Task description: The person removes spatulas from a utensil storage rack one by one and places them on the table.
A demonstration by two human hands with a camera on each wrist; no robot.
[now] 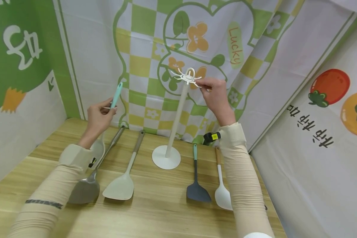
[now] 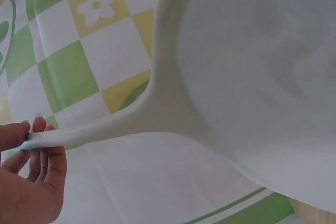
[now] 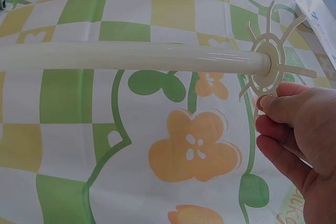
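Observation:
My left hand [image 1: 99, 114] grips the teal-ended handle of a white ladle [image 1: 117, 94], raised above the table with its handle end up. Its broad rounded head [image 2: 252, 77] fills much of the left wrist view; in the head view the forearm partly hides it. With thumb and fingers, my right hand [image 1: 215, 96] pinches one hook of the white utensil stand [image 1: 178, 115]. The stand's ring of hooks [image 3: 268, 64] carries nothing, and a loop tops it. Its round base [image 1: 159, 160] rests on the table.
On the wooden table [image 1: 154, 211], a steel spatula [image 1: 86, 190] and a beige spatula [image 1: 120, 188] lie left of the stand. To the right are a dark grey spatula [image 1: 197, 191] and a white utensil [image 1: 223, 195] with a wooden handle end. A checkered curtain [image 1: 142, 66] hangs behind.

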